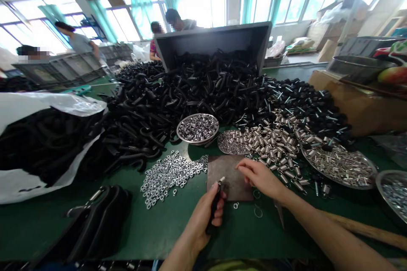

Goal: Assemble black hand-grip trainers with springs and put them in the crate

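Left hand [206,211] grips a black handle [216,206], silver tip [222,180] over the brown plate [237,188] — a holding step, seemingly. Right hand [259,176] hovers nearby, fingers bent, can't tell if grasping — the next move calls for steadiness.

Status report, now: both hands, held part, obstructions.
Left hand gripping black handle, metal tip forward. Right hand over brown plate, apart from handle; can't tell if it's pinching anything. Wire ring nearby, not between hands.
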{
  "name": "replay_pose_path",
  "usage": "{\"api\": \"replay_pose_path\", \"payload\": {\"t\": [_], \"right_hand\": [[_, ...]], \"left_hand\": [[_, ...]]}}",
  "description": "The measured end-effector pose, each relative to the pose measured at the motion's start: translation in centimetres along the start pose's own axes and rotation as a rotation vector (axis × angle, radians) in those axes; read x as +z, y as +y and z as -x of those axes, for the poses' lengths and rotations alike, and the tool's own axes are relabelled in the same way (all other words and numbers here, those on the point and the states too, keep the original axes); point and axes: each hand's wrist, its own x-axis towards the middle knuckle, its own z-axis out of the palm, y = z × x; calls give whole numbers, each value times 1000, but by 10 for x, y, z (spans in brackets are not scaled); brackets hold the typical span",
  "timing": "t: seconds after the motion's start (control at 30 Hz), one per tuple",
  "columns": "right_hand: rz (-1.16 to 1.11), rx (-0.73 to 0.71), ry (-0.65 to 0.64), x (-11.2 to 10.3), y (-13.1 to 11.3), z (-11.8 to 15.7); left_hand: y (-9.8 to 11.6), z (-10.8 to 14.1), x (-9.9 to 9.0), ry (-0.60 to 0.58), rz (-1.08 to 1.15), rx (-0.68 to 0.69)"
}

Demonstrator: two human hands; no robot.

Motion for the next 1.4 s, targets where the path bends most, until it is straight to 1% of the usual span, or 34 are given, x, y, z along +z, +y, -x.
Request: {"api": "replay_pose_path", "payload": {"t": [0.03, 0.1, 0.2, 0.3, 0.43, 0.57, 0.67, 0.77, 0.87, 0.97, 1.03, 1.1, 1.17, 1.27, 1.3, 1.33, 1.4], "right_hand": [[112, 1, 69, -12, 7, -12], [252, 24, 177, -35, 21, -35], [405, 86, 288, -65, 42, -64], [564, 156, 369, -89, 58, -80], [735, 235, 430, -117, 72, -89], [872, 322, 460, -141, 81, -88], [962, 406, 475, -153, 86, -81], [1028, 449, 458, -157, 89, -72], [1058, 452, 449, -155, 86, -68], [1039, 433, 475, -153, 77, -66], [991, 389, 488, -150, 70, -63], [919, 308, 466, -140, 59, -58], [716, 163, 407, -121, 45, -47], [191, -134, 266, -78, 13, -18], [75, -223, 226, -61, 1, -7], [29, -294, 221, -46, -10, 3], [48, -418, 232, -18, -30, 19]], "left_hand": [[2, -2, -1, 24, 29, 26], [5, -6, -4, 44, 64, 64], [7, -8, -5, 57, 111, 73], [8, -9, -6, 66, 164, 62], [9, -9, -5, 62, 226, 33], [10, -11, -7, 107, 267, 34], [11, -12, -8, 108, 307, 43], [12, -12, -8, 53, 389, 15], [14, -13, -6, -31, 480, -10], [15, -13, -5, -64, 560, -17], [15, -14, -4, -78, 593, -15], [14, -16, -4, -107, 610, -8], [12, -17, -3, -132, 620, -1], [11, -19, 1, -134, 634, 27], [11, -18, 2, -127, 638, 41], [11, -18, 4, -121, 639, 54], [11, -16, 9, -118, 632, 70]]}}
